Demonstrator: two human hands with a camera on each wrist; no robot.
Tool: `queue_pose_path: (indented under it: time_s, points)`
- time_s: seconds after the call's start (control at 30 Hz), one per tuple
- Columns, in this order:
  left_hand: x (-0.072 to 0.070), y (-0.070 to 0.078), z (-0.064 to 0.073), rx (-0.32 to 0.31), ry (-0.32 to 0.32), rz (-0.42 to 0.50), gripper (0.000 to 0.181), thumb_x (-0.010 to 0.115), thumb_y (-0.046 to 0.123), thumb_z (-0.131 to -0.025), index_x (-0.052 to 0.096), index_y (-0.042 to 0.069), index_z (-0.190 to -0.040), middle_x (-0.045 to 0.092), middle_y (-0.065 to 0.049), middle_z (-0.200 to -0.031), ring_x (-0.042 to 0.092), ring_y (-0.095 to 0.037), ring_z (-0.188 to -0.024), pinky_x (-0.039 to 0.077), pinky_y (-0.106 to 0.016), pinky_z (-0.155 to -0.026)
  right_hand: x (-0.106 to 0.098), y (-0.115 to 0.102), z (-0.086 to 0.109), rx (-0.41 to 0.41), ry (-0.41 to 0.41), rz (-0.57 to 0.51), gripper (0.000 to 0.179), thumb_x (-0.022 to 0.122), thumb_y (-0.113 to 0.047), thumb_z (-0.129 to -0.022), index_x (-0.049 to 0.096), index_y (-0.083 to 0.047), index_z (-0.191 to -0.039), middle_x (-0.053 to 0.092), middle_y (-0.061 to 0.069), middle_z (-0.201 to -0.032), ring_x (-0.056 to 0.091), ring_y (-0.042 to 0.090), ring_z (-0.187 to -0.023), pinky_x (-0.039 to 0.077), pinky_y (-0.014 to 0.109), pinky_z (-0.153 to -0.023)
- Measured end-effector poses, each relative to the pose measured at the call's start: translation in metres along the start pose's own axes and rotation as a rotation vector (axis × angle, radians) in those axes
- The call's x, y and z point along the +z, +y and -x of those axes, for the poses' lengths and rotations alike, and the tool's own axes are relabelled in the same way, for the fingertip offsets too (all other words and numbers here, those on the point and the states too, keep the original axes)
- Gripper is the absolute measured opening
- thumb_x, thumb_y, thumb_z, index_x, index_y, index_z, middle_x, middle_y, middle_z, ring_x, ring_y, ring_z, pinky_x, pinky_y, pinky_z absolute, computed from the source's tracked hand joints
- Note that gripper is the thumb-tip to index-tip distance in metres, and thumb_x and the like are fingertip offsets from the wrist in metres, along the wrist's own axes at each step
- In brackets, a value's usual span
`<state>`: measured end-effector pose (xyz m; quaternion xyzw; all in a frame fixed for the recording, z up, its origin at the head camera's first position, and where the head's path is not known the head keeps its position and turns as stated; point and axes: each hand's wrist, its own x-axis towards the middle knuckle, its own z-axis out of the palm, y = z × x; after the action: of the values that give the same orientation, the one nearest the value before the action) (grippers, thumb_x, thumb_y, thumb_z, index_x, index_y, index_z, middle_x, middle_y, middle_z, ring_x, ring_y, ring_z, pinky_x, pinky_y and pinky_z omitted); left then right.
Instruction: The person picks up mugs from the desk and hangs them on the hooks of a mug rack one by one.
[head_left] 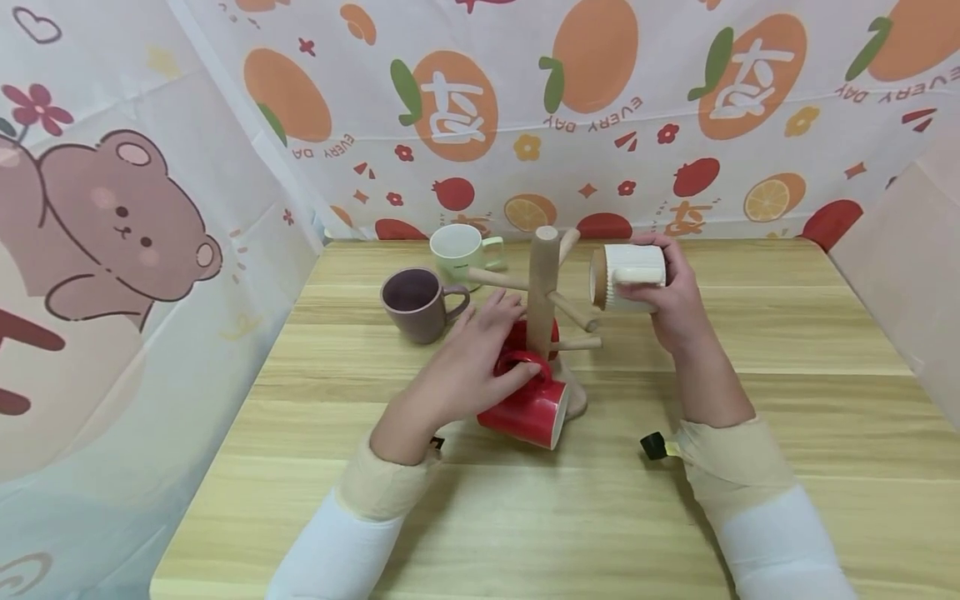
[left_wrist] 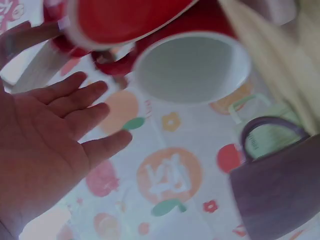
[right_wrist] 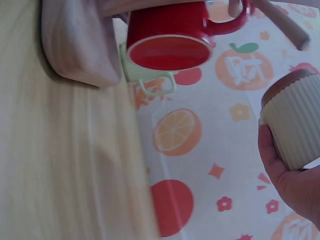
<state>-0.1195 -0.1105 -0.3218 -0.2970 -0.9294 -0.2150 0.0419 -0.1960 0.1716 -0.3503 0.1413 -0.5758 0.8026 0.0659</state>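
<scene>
Fine vertical ribs texture the white mug [head_left: 630, 271], which has a brown band at one end and a smooth, thick handle; it lies sideways in the air, clamped in the right hand [head_left: 681, 302], just right of the pale wooden rack [head_left: 543, 292]. The right wrist view cuts it off at the edge. The left hand [head_left: 476, 358] has its fingers extended and apart over a glossy front red mug [head_left: 521, 414]; whether they touch cannot be told. A rear red mug [head_left: 516, 336] is largely hidden. The purple mug [head_left: 420, 310] and pale green mug [head_left: 454, 248] stand on the wood-grained desk [head_left: 300, 467].
</scene>
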Motion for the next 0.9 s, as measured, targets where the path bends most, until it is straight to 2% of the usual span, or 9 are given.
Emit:
queue_pose_path:
  time_s: [0.07,0.13,0.27,0.4,0.53,0.63,0.7,0.8,0.9]
  points:
    - [-0.008,0.005,0.005,0.004,0.026,-0.032,0.065,0.066,0.043,-0.091,0.046,0.012,-0.145,0.039,-0.004,-0.154,0.024,-0.023,-0.149,0.022,-0.051,-0.119,-0.001,-0.007,0.003,-0.018,-0.035,0.022,0.061,0.057,0.025,-0.074,0.057,-0.018,-0.118,0.05,0.003,-0.118,0.046,0.019,-0.104,0.049,0.023,-0.076]
    - [-0.014,0.011,0.011,0.025,0.079,-0.052,0.058,0.067,0.04,-0.091,0.055,0.01,-0.138,0.049,-0.005,-0.148,0.037,-0.023,-0.143,0.029,-0.047,-0.117,-0.002,-0.014,0.005,-0.031,-0.076,0.051,0.062,0.056,0.025,-0.073,0.057,-0.018,-0.118,0.05,0.004,-0.119,0.046,0.02,-0.105,0.048,0.024,-0.078]
    - [-0.018,0.021,0.019,0.124,0.249,-0.062,0.039,0.071,0.034,-0.088,0.069,0.012,-0.12,0.066,-0.003,-0.126,0.059,-0.018,-0.122,0.049,-0.038,-0.102,-0.004,-0.031,0.012,-0.059,-0.166,0.109,0.064,0.057,0.027,-0.07,0.057,-0.014,-0.119,0.051,0.006,-0.123,0.048,0.022,-0.106,0.048,0.025,-0.082]
    - [-0.018,0.03,0.022,0.23,0.42,-0.058,0.024,0.074,0.028,-0.085,0.074,0.013,-0.104,0.072,0.0,-0.103,0.067,-0.014,-0.101,0.058,-0.032,-0.079,-0.009,-0.046,0.019,-0.132,-0.315,0.177,0.063,0.062,0.028,-0.066,0.054,-0.005,-0.119,0.055,0.01,-0.125,0.05,0.023,-0.111,0.045,0.027,-0.089]
    - [-0.014,0.037,0.022,0.312,0.526,-0.03,0.021,0.075,0.024,-0.082,0.074,0.011,-0.099,0.073,0.0,-0.094,0.068,-0.014,-0.089,0.058,-0.03,-0.072,-0.012,-0.056,0.025,-0.18,-0.468,0.256,0.066,0.07,0.027,-0.059,0.051,0.006,-0.118,0.056,0.011,-0.125,0.05,0.026,-0.116,0.042,0.029,-0.093]
    - [-0.005,0.044,0.02,0.35,0.559,-0.036,0.031,0.077,0.024,-0.079,0.071,0.006,-0.104,0.073,-0.005,-0.099,0.07,-0.017,-0.091,0.058,-0.03,-0.075,-0.01,-0.064,0.032,-0.16,-0.58,0.32,0.067,0.074,0.025,-0.058,0.05,0.007,-0.118,0.055,0.011,-0.124,0.049,0.026,-0.114,0.044,0.03,-0.09]
    - [0.003,0.051,0.019,0.357,0.557,-0.07,0.042,0.079,0.028,-0.078,0.069,0.004,-0.111,0.072,-0.007,-0.104,0.07,-0.018,-0.093,0.058,-0.03,-0.075,-0.007,-0.068,0.037,-0.159,-0.666,0.359,0.066,0.077,0.021,-0.06,0.05,0.006,-0.119,0.053,0.012,-0.122,0.049,0.026,-0.11,0.046,0.029,-0.087]
    - [0.016,0.059,0.018,0.34,0.536,-0.118,0.062,0.081,0.04,-0.076,0.064,0.0,-0.121,0.069,-0.011,-0.113,0.069,-0.019,-0.1,0.059,-0.03,-0.078,-0.002,-0.073,0.044,-0.162,-0.772,0.413,0.064,0.079,0.014,-0.065,0.049,0.002,-0.12,0.052,0.013,-0.117,0.05,0.024,-0.103,0.047,0.029,-0.082]
    - [0.025,0.065,0.017,0.312,0.498,-0.125,0.082,0.082,0.053,-0.073,0.057,-0.002,-0.128,0.067,-0.012,-0.118,0.067,-0.019,-0.105,0.058,-0.03,-0.082,0.005,-0.078,0.05,-0.156,-0.813,0.476,0.063,0.084,0.006,-0.067,0.049,-0.004,-0.119,0.052,0.009,-0.114,0.052,0.022,-0.1,0.048,0.029,-0.08]
